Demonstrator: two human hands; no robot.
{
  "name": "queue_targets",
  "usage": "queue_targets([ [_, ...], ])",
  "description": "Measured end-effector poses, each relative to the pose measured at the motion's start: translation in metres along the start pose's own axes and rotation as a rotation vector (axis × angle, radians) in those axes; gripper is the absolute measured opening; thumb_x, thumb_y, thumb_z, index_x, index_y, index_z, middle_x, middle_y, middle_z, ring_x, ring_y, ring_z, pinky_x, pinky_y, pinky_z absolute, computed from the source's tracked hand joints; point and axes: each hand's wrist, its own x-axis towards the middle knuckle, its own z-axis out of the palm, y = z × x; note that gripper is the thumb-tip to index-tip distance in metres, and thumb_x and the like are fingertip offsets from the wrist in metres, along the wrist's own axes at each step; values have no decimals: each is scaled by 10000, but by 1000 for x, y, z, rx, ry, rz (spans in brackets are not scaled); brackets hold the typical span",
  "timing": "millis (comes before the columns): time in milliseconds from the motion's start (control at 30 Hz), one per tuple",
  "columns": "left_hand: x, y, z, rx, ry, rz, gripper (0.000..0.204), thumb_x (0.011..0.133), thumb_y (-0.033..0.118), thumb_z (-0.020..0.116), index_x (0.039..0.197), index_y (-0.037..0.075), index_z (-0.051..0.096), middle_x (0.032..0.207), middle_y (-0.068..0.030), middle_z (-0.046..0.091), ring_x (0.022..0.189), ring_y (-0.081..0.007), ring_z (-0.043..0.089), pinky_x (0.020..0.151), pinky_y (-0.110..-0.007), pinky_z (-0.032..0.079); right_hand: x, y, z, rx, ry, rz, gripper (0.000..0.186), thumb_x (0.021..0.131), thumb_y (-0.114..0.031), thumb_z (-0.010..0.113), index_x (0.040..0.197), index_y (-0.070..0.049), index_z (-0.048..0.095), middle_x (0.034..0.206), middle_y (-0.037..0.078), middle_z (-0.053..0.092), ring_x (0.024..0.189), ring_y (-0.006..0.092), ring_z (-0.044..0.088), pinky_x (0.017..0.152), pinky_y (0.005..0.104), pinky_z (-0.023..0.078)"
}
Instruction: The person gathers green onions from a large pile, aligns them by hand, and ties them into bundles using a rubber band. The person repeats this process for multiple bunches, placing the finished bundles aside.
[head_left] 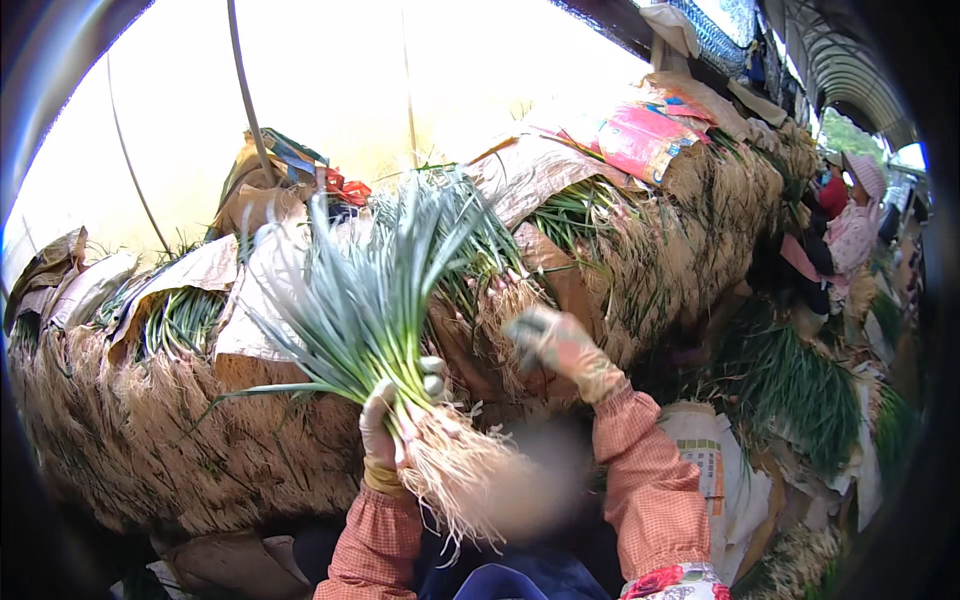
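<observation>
A bunch of spring onions (395, 270) stands tilted in front of me, its green leaves fanned up and its pale roots hanging toward me. My left hand (378, 425), in a pale glove, is closed around the white stems just above the roots. To the right of the bunch, my right hand (555, 350) is raised in a stained glove, apart from the bunch and slightly blurred. Its fingers look loosely stretched, with nothing visible in them. Behind it, more spring onions (500, 290) lie on the heap with their roots toward me.
A long stacked heap of spring onions (200, 430) runs across, partly covered by sacks (530, 180) and a pink bag (645, 140). More green leaves (800, 390) lie at right beside a printed sack (700, 460). Farther right sits another person (850, 230). A blurred round spot hides part of the lower middle.
</observation>
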Motion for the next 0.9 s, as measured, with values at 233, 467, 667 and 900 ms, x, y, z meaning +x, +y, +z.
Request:
queue_targets([
  [233, 12, 4, -8, -15, 105, -15, 626, 929, 296, 569, 1375, -100, 379, 1250, -290, 573, 1080, -344, 641, 887, -474, 570, 73, 39, -5, 239, 178, 88, 316, 948, -294, 634, 1057, 3, 642, 914, 93, 702, 661, 160, 608, 628, 309, 510],
  [467, 3, -15, -5, 225, 233, -24, 717, 926, 389, 548, 1328, -182, 387, 1172, -338, 579, 961, -385, 663, 833, -471, 585, -43, 9, 56, 218, 52, -272, 181, 923, -177, 678, 962, -9, 622, 796, -12, 660, 656, 77, 564, 586, 257, 482],
  [667, -2, -10, -28, 282, 363, 9, 517, 916, 250, 557, 1221, -166, 516, 716, -226, 673, 591, -268, 661, 675, -438, 593, -32, 23, 50, 641, -471, 194, 602, 897, -272, 707, 1366, 26, 476, 1069, 90, 677, 984, 141, 618, 862, 298, 500],
  [900, -13, -9, -37, 177, 354, -21, 409, 890, 191, 582, 1189, -84, 531, 1000, -245, 642, 882, -339, 646, 846, -478, 541, 21, -2, 96, 382, -56, 114, 641, 945, -450, 574, 1293, 87, 522, 1114, 188, 669, 922, 220, 652, 833, 318, 513],
])
